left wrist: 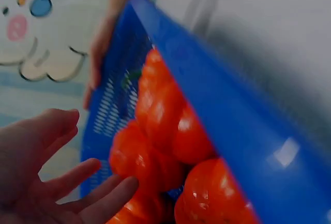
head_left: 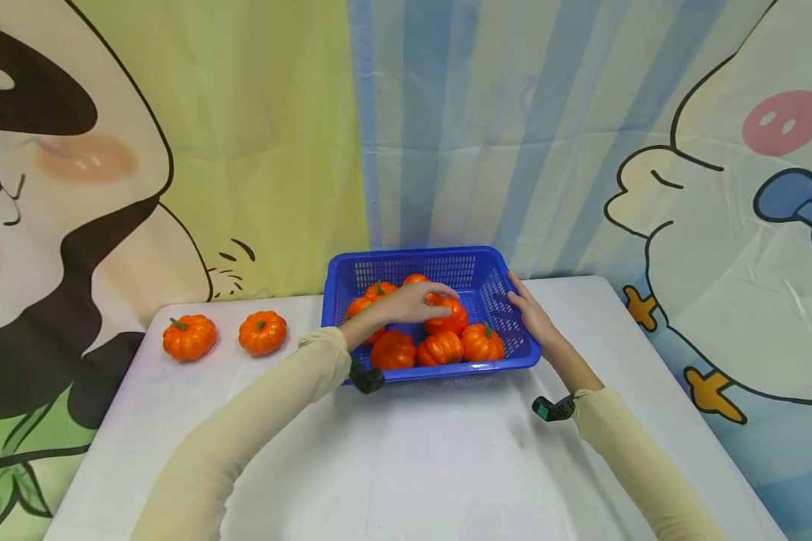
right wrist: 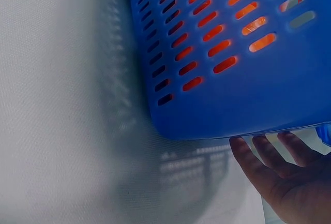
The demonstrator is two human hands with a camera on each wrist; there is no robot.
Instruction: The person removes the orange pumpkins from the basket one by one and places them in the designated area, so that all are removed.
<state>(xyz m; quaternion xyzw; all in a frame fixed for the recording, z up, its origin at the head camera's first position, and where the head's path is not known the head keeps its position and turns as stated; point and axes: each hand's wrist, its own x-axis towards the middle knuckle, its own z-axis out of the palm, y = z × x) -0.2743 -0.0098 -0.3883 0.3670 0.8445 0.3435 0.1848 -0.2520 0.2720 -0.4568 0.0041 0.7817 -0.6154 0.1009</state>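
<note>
A blue plastic basket (head_left: 413, 373) with slotted walls holds several shiny orange toy pumpkins (head_left: 440, 349). Over the basket is my left hand (head_left: 416, 302), its fingers spread and loosely bent, the fingertips right at a pumpkin (head_left: 455, 319) in the middle. The left wrist view shows the same hand (left wrist: 57, 175) beside the pumpkins (left wrist: 139, 157), with nothing enclosed by its fingers. At the basket's right side, my right hand (head_left: 531, 309) rests with fairly straight fingers against the outer wall. In the right wrist view, its fingertips (right wrist: 239, 145) touch the basket wall (right wrist: 207, 110).
Two more pumpkins stand on the white table (head_left: 406, 466) left of the basket: one (head_left: 262, 333) nearer it, another (head_left: 189, 337) by the table's left edge. A cartoon-printed curtain (head_left: 284, 150) hangs right behind the table. Both wrists wear small black cameras.
</note>
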